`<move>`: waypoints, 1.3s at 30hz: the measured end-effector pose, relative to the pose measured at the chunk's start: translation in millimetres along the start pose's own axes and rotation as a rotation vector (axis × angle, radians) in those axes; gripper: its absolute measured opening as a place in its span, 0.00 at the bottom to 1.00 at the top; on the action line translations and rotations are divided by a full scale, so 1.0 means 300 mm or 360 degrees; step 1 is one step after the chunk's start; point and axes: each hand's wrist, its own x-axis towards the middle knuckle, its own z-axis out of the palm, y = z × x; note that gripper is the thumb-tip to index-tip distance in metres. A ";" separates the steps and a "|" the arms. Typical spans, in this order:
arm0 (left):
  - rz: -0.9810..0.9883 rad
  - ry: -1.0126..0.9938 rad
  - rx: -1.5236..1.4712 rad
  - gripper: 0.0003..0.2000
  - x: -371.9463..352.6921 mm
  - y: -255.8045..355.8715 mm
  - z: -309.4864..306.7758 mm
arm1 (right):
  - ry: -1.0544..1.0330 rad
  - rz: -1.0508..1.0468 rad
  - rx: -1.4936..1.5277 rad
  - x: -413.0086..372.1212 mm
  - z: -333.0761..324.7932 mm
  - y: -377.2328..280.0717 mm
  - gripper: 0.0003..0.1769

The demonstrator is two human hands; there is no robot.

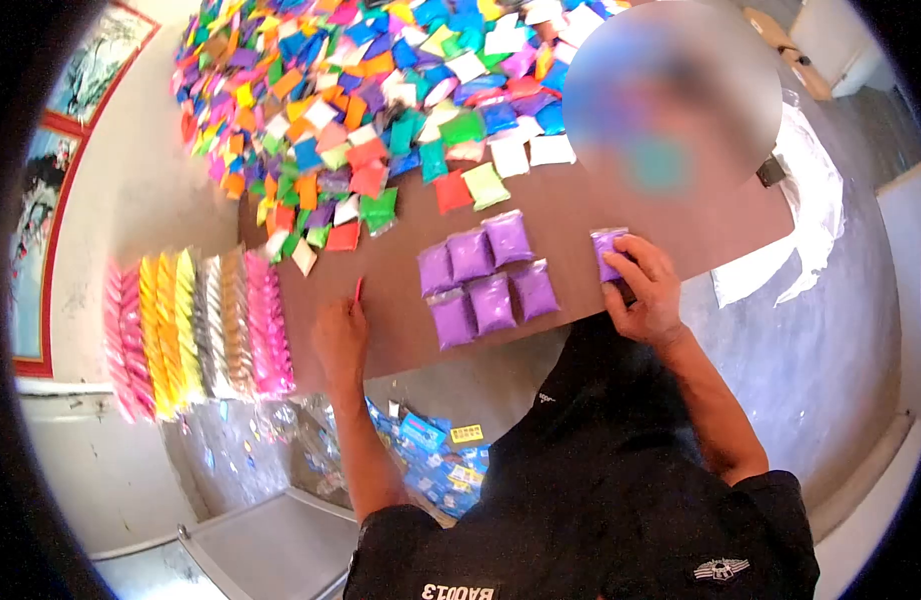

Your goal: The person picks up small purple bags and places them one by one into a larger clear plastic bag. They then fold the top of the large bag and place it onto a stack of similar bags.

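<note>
- Closest to the camera, your black shirt (601, 470) fills the lower middle, between your forearms.
- Your right hand (646, 290) pinches a single purple packet (609, 250) between thumb and fingers, at the near edge of the brown table (381, 255).
- Your left hand (341, 335) is curled closed around a small red item (359, 289), whose tip pokes out; you cannot tell what it is.
- Between your two grips, six purple packets (492, 302) lie on the tabletop in two slanting rows of three.
- Just beyond those six sit a red packet (453, 191) and a lime packet (486, 186).
- Farther out from your hands spreads a big mixed-colour pile (361, 90).
- Left of your left grip stand bundled packet strips (196, 330) in pink, yellow, lime, white, tan and magenta.
- Right of your right grip, past the table, there's white sheeting (806, 200).
</note>
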 end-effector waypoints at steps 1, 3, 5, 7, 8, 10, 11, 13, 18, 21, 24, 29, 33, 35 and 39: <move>0.0030 0.0013 0.0003 0.11 0.011 -0.015 0.012 | 0.0028 0.0013 -0.0012 0.000 -0.002 0.002 0.24; 0.0158 0.0146 0.0141 0.08 0.030 -0.050 0.048 | -0.0018 0.0011 0.0007 -0.001 -0.004 0.003 0.25; 0.0155 0.0217 -0.0009 0.07 0.030 -0.066 0.052 | 0.0000 0.0038 0.0004 -0.004 -0.005 0.004 0.25; 0.0150 0.0272 -0.0168 0.06 0.051 -0.007 0.002 | -0.0036 0.0035 0.0045 -0.010 -0.016 0.009 0.25; 0.0014 0.0169 -0.0535 0.06 0.051 0.022 -0.020 | -0.0024 0.0047 0.0035 -0.011 -0.025 0.013 0.25; -0.0116 0.0048 -0.0902 0.06 0.041 0.151 -0.109 | -0.0080 0.0047 0.0082 -0.015 -0.047 0.019 0.24; -0.0090 0.0021 -0.1139 0.07 0.035 0.234 -0.153 | -0.0079 0.0057 0.0075 -0.017 -0.066 0.022 0.24; 0.0051 -0.0045 -0.1492 0.10 0.017 0.398 -0.196 | -0.0135 0.0026 -0.0032 -0.018 -0.109 0.036 0.24; 0.0741 -0.0151 -0.1449 0.07 -0.046 0.811 -0.176 | -0.0111 0.0068 0.0013 -0.052 -0.168 0.089 0.25; 0.0787 -0.0162 -0.1588 0.06 -0.086 1.014 -0.054 | -0.0066 0.0131 0.0063 -0.082 -0.181 0.091 0.25; 0.0792 -0.0182 -0.1594 0.04 -0.107 1.110 0.024 | -0.0028 0.0154 0.0142 -0.095 -0.174 0.095 0.25; 0.0928 -0.0219 -0.1573 0.02 -0.112 1.185 0.064 | 0.0087 0.0083 0.0290 -0.108 -0.162 0.121 0.24; 0.1003 -0.0191 -0.1492 0.03 -0.065 1.180 0.081 | 0.0153 0.0111 0.0305 -0.103 -0.150 0.122 0.24; 0.1025 -0.0194 -0.1468 0.03 -0.043 1.191 0.074 | 0.0175 0.0131 0.0295 -0.107 -0.147 0.120 0.24; 0.1068 -0.0109 -0.1343 0.04 0.007 1.200 0.078 | 0.0209 0.0124 0.0279 -0.109 -0.144 0.123 0.24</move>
